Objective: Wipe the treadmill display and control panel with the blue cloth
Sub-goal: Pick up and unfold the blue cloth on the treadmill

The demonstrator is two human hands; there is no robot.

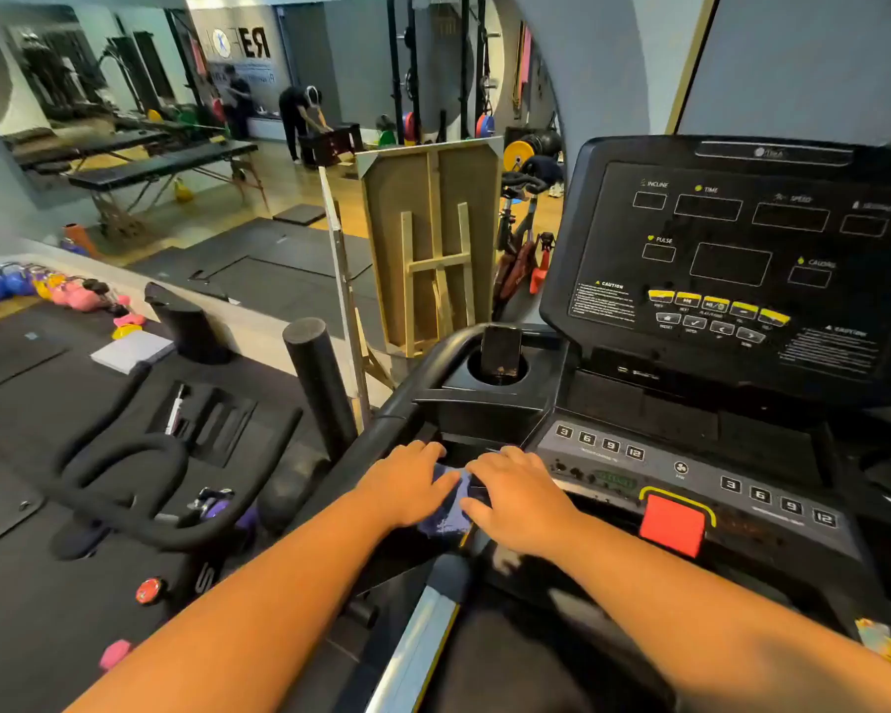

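Note:
The blue cloth (451,504) lies bunched on the left end of the treadmill console, just left of the grey control panel (700,481) with its numbered keys and red stop button (672,524). My left hand (407,486) rests on the cloth's left part, fingers spread over it. My right hand (518,499) presses on its right part, fingers pointing left. Most of the cloth is hidden under both hands. The dark display (741,259) with yellow buttons stands tilted above and to the right, untouched.
A phone (500,349) stands in the cup holder (477,375) behind my hands. An exercise bike's handlebar (140,486) is close on the left. Kettlebells (47,290), mats and a wooden board (433,239) lie beyond. A mirror shows people far back.

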